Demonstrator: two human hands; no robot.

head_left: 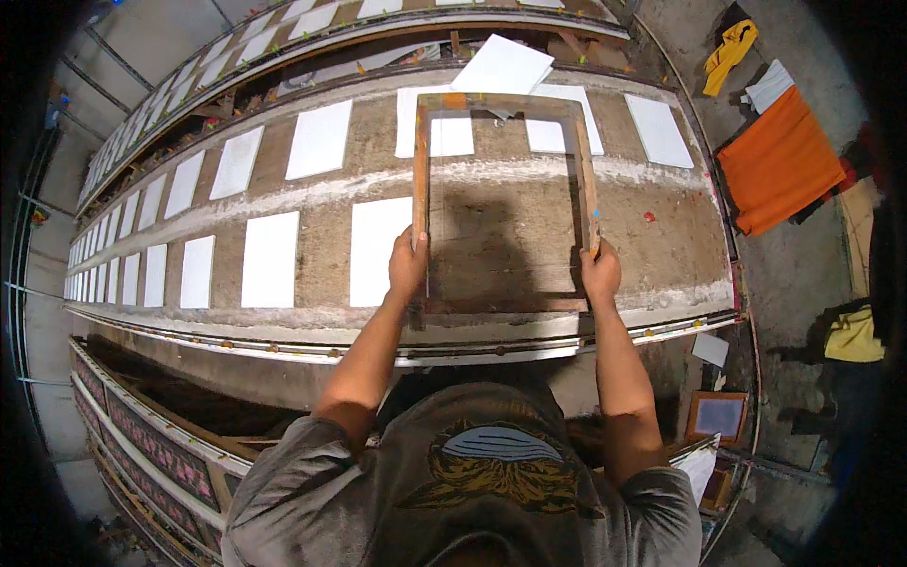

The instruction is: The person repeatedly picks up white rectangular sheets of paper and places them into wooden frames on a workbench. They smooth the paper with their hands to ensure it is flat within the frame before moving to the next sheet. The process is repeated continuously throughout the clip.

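Between my hands is a wooden screen printing frame [421, 175] with sheer dark mesh, seen from above over a long brown table [666, 231]. My left hand [408, 266] is closed around its left bar, and my right hand [602, 274] grips the right bar at about the same height. Through the mesh the table top and parts of white sheets show. A white sheet [378, 248] lies just left of my left hand, partly behind the frame. Past the frame's far bar rests a tilted white stack [501, 64]. Whether the frame touches the table I cannot tell.
Rows of white sheets [271, 260] run along the table to the left. A second long table [312, 38] stands beyond. Orange cloth [779, 161] and yellow cloth [855, 335] lie at the right. A smaller framed screen [716, 416] sits near my right elbow.
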